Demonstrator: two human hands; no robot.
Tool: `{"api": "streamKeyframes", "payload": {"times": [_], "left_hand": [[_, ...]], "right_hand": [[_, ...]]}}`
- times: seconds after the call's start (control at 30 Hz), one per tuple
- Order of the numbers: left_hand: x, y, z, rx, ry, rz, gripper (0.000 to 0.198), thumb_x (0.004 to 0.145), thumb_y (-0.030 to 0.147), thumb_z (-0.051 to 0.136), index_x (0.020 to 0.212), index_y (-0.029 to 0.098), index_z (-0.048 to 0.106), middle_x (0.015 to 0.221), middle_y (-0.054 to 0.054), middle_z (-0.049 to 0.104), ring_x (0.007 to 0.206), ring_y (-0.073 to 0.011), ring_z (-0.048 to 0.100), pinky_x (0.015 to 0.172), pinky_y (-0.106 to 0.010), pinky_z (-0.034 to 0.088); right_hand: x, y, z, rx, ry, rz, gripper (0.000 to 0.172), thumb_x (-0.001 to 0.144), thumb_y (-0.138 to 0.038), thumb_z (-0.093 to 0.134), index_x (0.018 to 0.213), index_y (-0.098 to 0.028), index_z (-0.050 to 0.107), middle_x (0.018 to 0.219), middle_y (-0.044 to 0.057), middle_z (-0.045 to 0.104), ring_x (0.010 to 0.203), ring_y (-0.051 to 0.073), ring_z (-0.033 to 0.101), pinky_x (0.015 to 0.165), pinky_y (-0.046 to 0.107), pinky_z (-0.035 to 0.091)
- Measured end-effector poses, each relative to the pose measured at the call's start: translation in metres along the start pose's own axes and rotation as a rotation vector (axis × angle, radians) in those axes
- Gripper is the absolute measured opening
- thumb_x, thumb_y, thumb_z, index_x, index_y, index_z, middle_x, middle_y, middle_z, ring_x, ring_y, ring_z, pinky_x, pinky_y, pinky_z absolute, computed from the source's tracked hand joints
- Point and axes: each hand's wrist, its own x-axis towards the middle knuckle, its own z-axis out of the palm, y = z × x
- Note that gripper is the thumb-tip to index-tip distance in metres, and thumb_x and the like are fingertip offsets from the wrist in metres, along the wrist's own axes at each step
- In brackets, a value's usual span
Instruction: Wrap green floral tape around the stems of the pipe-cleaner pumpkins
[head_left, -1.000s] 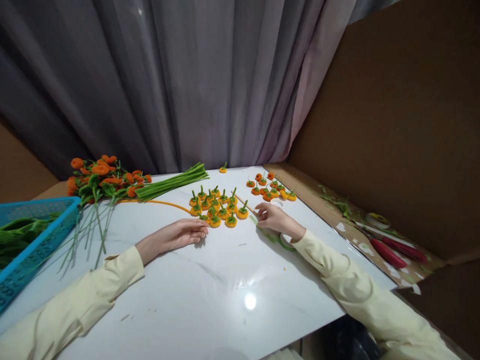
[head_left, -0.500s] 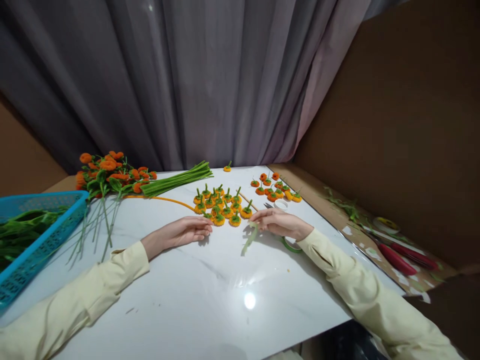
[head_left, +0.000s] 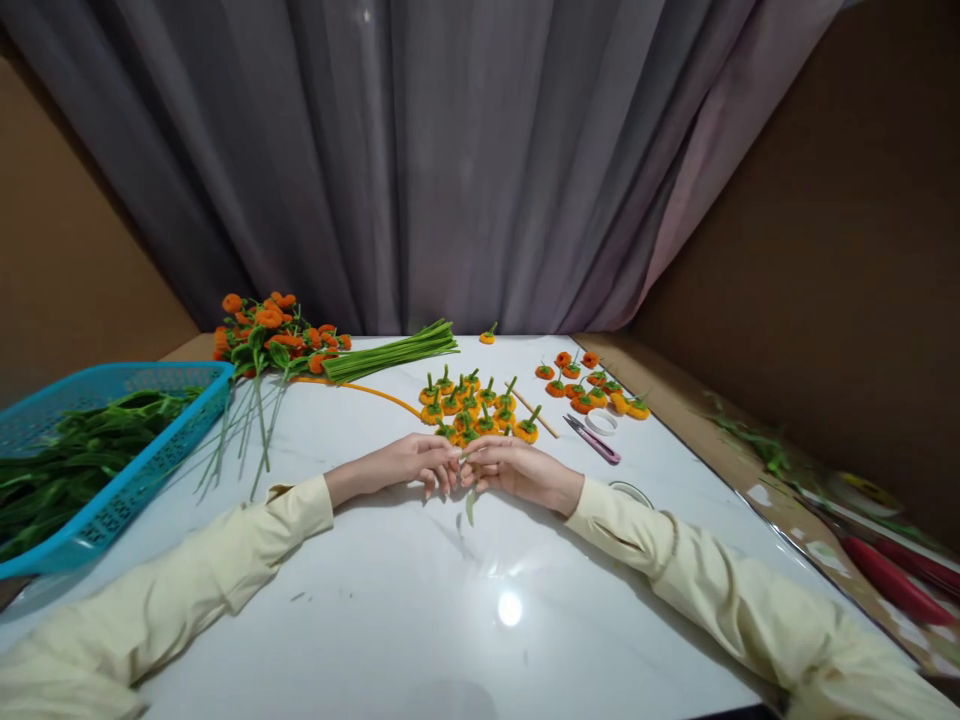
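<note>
My left hand (head_left: 420, 464) and my right hand (head_left: 517, 470) meet over the white table (head_left: 390, 600), fingertips touching. A short strip of pale green tape (head_left: 470, 507) hangs below the fingers of my right hand, which pinches it. The thumb and finger of my left hand close at the same spot, where a pale bit of the strip shows; its upper end is mostly hidden. Just beyond my hands stand several yellow-orange fuzzy flower heads (head_left: 466, 405) with green stubs pointing up. Thread snips (head_left: 592, 440) with pink handles lie to the right of them.
At left, a blue basket (head_left: 142, 455) holds green leaves. Finished orange flowers (head_left: 270, 318) and green stems (head_left: 394, 352) lie behind. More orange heads (head_left: 589, 385), a white tape ring (head_left: 601, 422), a green roll (head_left: 631, 492) and a thin stick (head_left: 536, 412) sit right. Red-handled pliers (head_left: 896, 580) lie farthest right.
My right hand has moved left with the tape strip, and my left hand has come to meet it at the fingertips. The view has shifted, bringing the snips into sight.
</note>
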Motion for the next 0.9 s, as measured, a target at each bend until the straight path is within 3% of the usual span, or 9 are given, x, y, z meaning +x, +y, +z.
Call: {"api": "streamKeyframes", "payload": {"times": [0.13,0.3,0.43,0.57,0.8,0.9], "left_hand": [[0.000,-0.003,0.008,0.247,0.072,0.021,0.036,0.084,0.050,0.055,0.075,0.014,0.058,0.063,0.000,0.061,0.053,-0.0112,0.054,0.046,-0.020,0.040],[0.001,-0.005,0.019,0.325,0.165,0.077,0.043,0.083,0.051,0.055,0.059,0.015,0.050,0.052,0.003,0.052,0.046,-0.0077,0.044,0.046,-0.020,0.034],[0.000,-0.003,0.023,0.405,0.183,0.106,0.045,0.086,0.050,0.051,0.058,0.015,0.050,0.051,0.002,0.050,0.047,-0.0085,0.044,0.049,-0.021,0.034],[-0.001,-0.002,0.023,0.366,0.148,0.128,0.044,0.085,0.051,0.051,0.061,0.015,0.052,0.055,0.001,0.054,0.049,-0.0090,0.047,0.050,-0.021,0.036],[-0.001,-0.004,0.019,0.220,0.160,0.110,0.045,0.084,0.056,0.052,0.069,0.013,0.055,0.057,0.000,0.057,0.044,-0.0071,0.046,0.041,-0.019,0.032],[-0.001,-0.006,0.017,0.171,0.173,0.089,0.045,0.081,0.056,0.056,0.068,0.013,0.055,0.051,0.002,0.054,0.041,-0.0070,0.046,0.038,-0.018,0.029]], "right_hand": [[-0.002,0.005,-0.002,0.031,-0.057,-0.013,0.027,0.068,-0.023,0.076,0.085,-0.012,0.058,0.077,0.007,0.070,0.074,0.016,0.069,0.070,0.025,0.051],[-0.003,0.011,-0.002,0.004,-0.196,-0.045,0.032,0.073,-0.026,0.076,0.088,-0.015,0.050,0.078,0.006,0.071,0.072,0.016,0.069,0.068,0.027,0.052],[-0.003,0.014,-0.001,-0.037,-0.208,-0.091,0.037,0.072,-0.028,0.077,0.088,-0.016,0.047,0.072,0.004,0.071,0.059,0.012,0.066,0.061,0.024,0.052],[-0.003,0.014,-0.002,-0.071,-0.205,-0.086,0.040,0.070,-0.030,0.078,0.087,-0.017,0.045,0.068,0.003,0.071,0.053,0.012,0.065,0.055,0.024,0.051],[-0.001,0.010,-0.003,-0.015,-0.212,-0.044,0.037,0.073,-0.031,0.077,0.092,-0.015,0.050,0.081,0.006,0.071,0.069,0.013,0.068,0.069,0.027,0.054],[0.000,0.008,-0.002,-0.017,-0.211,-0.028,0.037,0.075,-0.034,0.075,0.094,-0.014,0.051,0.079,0.006,0.070,0.066,0.013,0.068,0.068,0.027,0.054]]}}
